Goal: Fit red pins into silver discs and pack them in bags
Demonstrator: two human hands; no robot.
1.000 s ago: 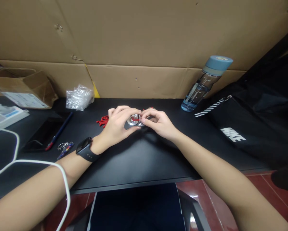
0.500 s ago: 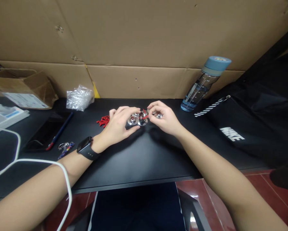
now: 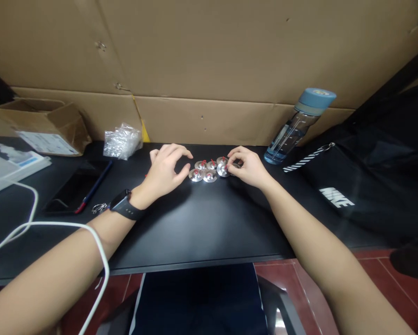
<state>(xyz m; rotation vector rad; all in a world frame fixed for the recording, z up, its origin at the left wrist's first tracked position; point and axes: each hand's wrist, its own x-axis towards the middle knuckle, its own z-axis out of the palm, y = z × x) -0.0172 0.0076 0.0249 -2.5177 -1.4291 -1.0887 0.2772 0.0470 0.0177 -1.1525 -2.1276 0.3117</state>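
Head view: right hand (image 3: 250,168) apparently arranges round silver metal discs (image 3: 209,177), fingers' grip indeterminable; left hand (image 3: 164,170) spread, empty; alignment seems needed next.

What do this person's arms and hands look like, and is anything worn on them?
Both the left hand and right hand are ungloved, and no sleeves show. A dark watch with a dark strap circles the left wrist; the right wrist has nothing on it.
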